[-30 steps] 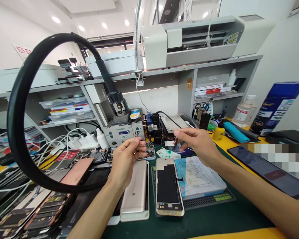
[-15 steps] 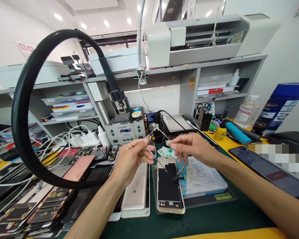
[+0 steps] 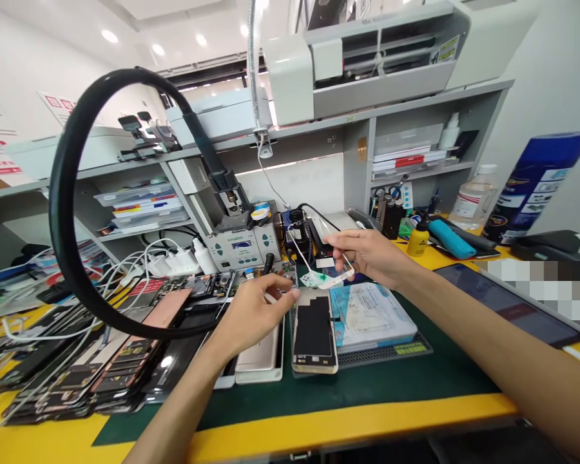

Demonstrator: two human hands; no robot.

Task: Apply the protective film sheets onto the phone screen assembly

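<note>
My right hand [image 3: 362, 256] pinches a thin white frame [image 3: 325, 283] that looks like a phone's screen bezel, held up above the mat. Off to its left, my left hand [image 3: 261, 308] has thumb and fingers apart, with nothing I can make out gripped in it. Below the hands lies an opened phone [image 3: 314, 335] with a black inner face and a pale gold edge. A gold phone back [image 3: 258, 357] rests left of it, partly under my left hand. Behind the bezel is a white piece with green smears [image 3: 314, 278].
Stacked phone parts [image 3: 120, 361] and white cables crowd the left. A black hose [image 3: 60, 193] loops over them from a grey soldering station [image 3: 241, 248]. Right of the opened phone lies a blue-and-white box [image 3: 374, 316]; a dark phone [image 3: 502, 303] and a yellow bottle [image 3: 418, 240] stand further right.
My left hand has let go of the white bezel and dropped lower. The bezel now hangs from my right hand alone. The view has shifted, showing more of the bench's front edge.
</note>
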